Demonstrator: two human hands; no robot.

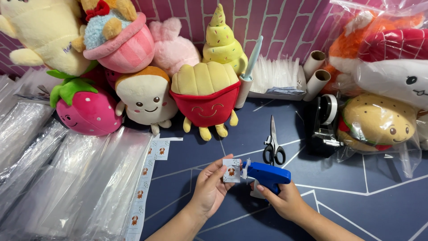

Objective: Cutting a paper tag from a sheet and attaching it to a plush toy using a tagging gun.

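Head view, looking down on a dark blue table (339,209) with pale lines, set against a pink brick-pattern wall (285,22). Clear plastic bags (58,178) lie overlapped along the left side. Plush toys line the back edge: a strawberry (87,109), a slice of toast (145,96), a carton of fries (206,96) and a yellow swirl cone (222,40). Bagged plush toys, among them a burger (376,122), sit at the right. A tape dispenser (327,120) stands just beside the burger. Scissors (273,145) lie closed near the table centre, points away from the person. A strip of small printed tags (141,187) runs beside the plastic bags.

The right hand (285,201) is closed around the grip of a blue tagging gun (267,175), muzzle pointing left. The left hand (209,185) pinches a small card tag (231,170) between thumb and fingers, held touching the gun's needle end, above the table near its front edge.

Judgement: the step in hand appears to be loading the tag onto the needle. A next move would call for the tag seated square on the needle and fingertips kept off its point.
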